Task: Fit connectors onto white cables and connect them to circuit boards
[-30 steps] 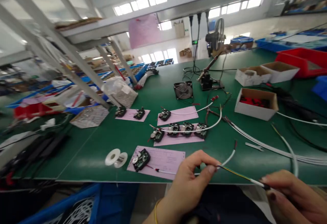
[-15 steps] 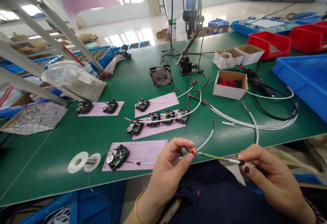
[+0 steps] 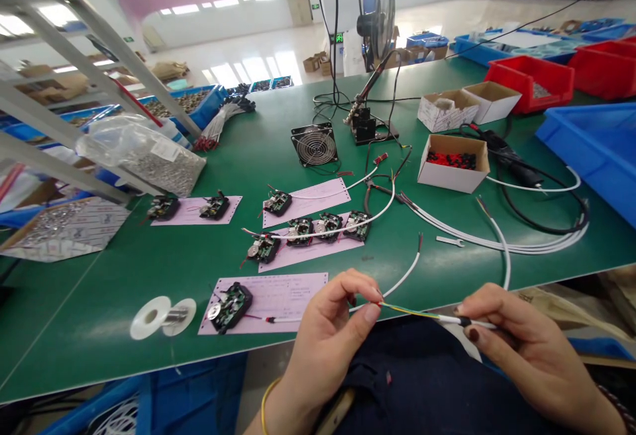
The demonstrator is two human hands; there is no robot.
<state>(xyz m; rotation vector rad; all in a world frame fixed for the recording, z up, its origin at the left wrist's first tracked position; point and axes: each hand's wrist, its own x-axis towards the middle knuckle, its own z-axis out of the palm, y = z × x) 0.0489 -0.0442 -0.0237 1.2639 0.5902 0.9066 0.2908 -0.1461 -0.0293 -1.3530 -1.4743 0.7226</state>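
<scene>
Between my hands, at the table's front edge, a white cable [image 3: 450, 319] is stretched out, its thin yellow, green and other coloured wires bared toward the left. My left hand [image 3: 338, 329] pinches the tips of those wires between thumb and fingers. Around the white jacket, by a black band, the fingertips of my right hand [image 3: 517, 342] are closed. Left of my hands a circuit board in a black housing [image 3: 231, 307] lies on a pink sheet [image 3: 293, 289], with another white cable running from it behind my left hand.
More circuit boards [image 3: 301, 231] rest on pink sheets farther back. A solder spool [image 3: 163, 316] lies at the left front. Behind stand a small fan [image 3: 314, 145], a soldering iron stand [image 3: 366, 127] and a white box [image 3: 453, 163] of red and black parts. White cables [image 3: 497, 244] curve at right.
My left thumb and fingers have closed together on the wire tips, and the wires look straighter. My right hand keeps its hold; the view has shifted slightly.
</scene>
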